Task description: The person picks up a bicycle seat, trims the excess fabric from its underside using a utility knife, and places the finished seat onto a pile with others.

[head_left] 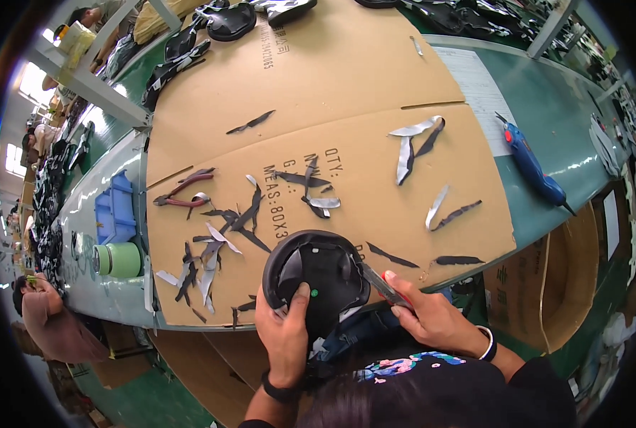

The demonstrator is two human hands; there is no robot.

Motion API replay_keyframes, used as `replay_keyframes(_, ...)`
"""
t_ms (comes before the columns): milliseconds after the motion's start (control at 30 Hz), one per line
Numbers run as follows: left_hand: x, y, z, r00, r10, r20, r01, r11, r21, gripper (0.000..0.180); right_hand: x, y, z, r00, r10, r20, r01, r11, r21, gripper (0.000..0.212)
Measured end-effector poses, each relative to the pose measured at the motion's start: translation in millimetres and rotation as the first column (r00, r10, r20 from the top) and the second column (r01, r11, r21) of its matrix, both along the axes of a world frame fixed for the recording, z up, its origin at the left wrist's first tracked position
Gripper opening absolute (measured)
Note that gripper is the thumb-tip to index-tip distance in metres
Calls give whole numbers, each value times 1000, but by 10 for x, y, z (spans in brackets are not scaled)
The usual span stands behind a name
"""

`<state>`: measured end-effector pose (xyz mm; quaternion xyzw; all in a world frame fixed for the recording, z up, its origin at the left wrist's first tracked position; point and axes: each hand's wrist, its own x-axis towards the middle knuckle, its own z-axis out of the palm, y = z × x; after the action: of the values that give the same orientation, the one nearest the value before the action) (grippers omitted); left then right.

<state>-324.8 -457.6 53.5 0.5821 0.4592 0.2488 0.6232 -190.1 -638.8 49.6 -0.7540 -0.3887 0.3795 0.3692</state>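
Observation:
My left hand (284, 334) grips a black padded, cup-shaped piece (311, 244) at its near left edge, the thumb pressed inside the hollow. The piece has a thick rounded rim and a small green dot inside. My right hand (436, 319) is closed around a utility knife (381, 284) with a red and grey handle. Its blade end meets the right rim of the piece; the exact tip is hard to make out. Both hands are at the near edge of a cardboard sheet (375, 85). Black and silvery cut strips (211, 257) lie scattered on the cardboard beyond them.
Red-handled nippers (190, 189) lie at left on the cardboard. Further left stand a blue bin (115, 210) and a green container (118, 260). A blue power screwdriver (532, 164) and paper sheet (471, 89) lie at right. More black pieces (231, 23) line the far edge.

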Motion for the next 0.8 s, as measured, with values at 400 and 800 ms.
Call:
replay_keyframes(400,-259,-557,-265,996,73,-57,-48,937,346,40,22,254,22,975,-214,57,187,935,302,54)
replay_keyframes(800,-39,-27,146,982,-188,15,181,961,209,29,1501,54,150,425,-744,515,506,667,546,34)
